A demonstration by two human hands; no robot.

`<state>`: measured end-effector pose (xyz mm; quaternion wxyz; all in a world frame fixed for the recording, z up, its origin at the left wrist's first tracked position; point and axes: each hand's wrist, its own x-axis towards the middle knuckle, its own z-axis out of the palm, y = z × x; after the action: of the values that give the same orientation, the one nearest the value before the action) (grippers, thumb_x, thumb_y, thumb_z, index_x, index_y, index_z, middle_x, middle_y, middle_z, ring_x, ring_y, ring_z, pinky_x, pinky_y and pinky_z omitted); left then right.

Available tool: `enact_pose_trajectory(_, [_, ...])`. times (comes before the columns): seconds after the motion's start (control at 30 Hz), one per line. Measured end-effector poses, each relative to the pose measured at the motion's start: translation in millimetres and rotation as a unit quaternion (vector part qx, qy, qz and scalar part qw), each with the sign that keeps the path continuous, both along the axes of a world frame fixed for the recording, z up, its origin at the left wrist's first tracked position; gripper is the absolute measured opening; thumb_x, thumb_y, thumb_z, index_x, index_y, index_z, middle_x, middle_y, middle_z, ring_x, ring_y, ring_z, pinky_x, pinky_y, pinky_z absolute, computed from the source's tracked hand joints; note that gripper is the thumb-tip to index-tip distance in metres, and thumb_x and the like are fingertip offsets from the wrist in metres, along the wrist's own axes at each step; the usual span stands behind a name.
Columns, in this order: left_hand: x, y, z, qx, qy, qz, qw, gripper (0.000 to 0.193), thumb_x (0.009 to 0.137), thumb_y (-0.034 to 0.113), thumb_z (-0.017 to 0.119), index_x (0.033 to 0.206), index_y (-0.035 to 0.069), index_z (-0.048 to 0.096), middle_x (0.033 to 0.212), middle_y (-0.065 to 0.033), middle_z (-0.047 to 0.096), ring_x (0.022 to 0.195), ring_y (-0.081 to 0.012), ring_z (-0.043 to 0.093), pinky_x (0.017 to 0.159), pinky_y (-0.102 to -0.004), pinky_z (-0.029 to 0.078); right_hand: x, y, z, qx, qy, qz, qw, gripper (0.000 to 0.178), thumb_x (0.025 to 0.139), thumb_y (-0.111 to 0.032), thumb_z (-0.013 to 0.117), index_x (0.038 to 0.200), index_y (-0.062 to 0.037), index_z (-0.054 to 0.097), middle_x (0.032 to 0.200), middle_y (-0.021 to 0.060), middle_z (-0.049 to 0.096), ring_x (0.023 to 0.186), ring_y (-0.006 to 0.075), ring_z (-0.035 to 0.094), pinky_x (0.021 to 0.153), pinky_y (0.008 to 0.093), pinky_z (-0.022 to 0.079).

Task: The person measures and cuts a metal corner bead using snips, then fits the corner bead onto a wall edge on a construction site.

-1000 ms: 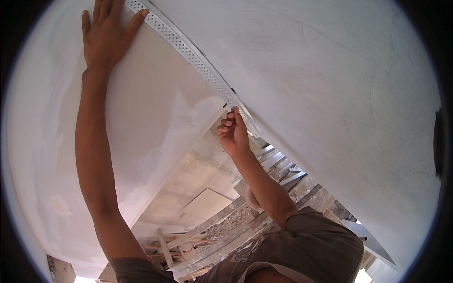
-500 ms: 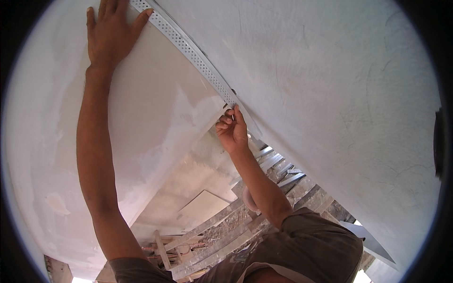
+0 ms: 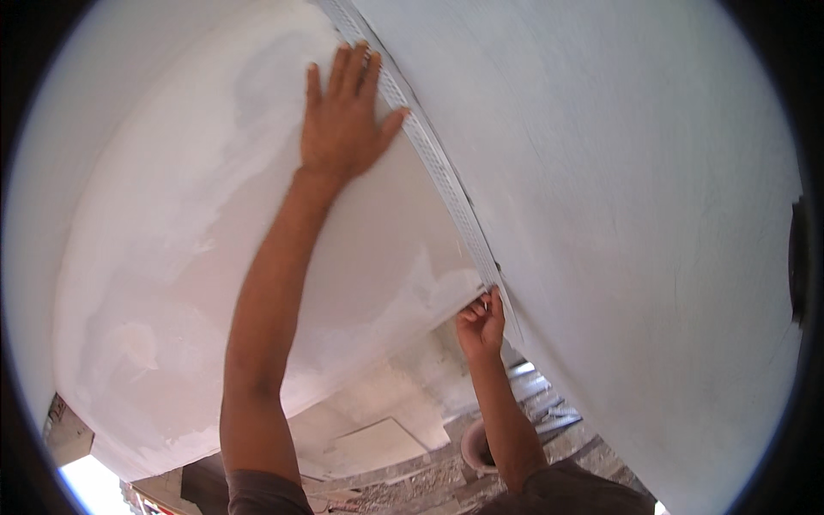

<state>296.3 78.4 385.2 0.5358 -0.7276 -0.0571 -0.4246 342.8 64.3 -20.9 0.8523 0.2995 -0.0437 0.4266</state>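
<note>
1. My left grip [image 3: 343, 120] is wide open, fingers spread over the pinkish-white panel [image 3: 369, 249], nothing clasped; the thumb and some fingertips reach onto the perforated strip [image 3: 445, 180].
2. My right grip [image 3: 482, 326] is mostly closed, fingers curled, fingertips at the strip near its lower end. I cannot tell from here whether they pinch it or something small.
3. The strip runs slantwise along the seam, from the top of my view down past the right fingertips, between the pinkish-white panel and the pale grey surface [image 3: 618, 172].
4. Below, behind my right forearm, I see a round container [image 3: 474, 446], with metal lengths [image 3: 558, 419] to its right.
5. Left of the container lies a flat pale sheet [image 3: 378, 442].
</note>
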Motion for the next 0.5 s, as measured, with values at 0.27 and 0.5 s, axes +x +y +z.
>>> enact_pose_trajectory(0.27, [0, 0, -3, -0.039, 0.014, -0.001, 0.999, 0.077, 0.097, 0.056, 0.055, 0.153, 0.006, 0.039, 0.163, -0.0098, 0.029, 0.154, -0.0269, 0.019, 0.125, -0.0554, 0.014, -14, -14, -6, -0.068, -0.018, -0.006, 0.998, 0.021, 0.100, -0.034, 0.064, 0.102, -0.0128, 0.067, 0.078, -0.0034, 0.065, 0.060, 0.0089, 0.055, 0.052, 0.0246, 0.045])
enact_pose_trajectory(0.5, [0, 3, -2, -0.038, 0.015, -0.017, 0.999, 0.078, 0.096, 0.056, 0.057, 0.152, 0.005, 0.039, 0.162, -0.0116, 0.031, 0.153, -0.0279, 0.020, 0.124, -0.0556, 0.015, -21, -18, -16, -0.076, -0.011, -0.002, 0.997, 0.025, 0.098, -0.035, 0.066, 0.107, -0.0117, 0.071, 0.078, -0.0031, 0.066, 0.060, 0.0093, 0.056, 0.053, 0.0252, 0.046])
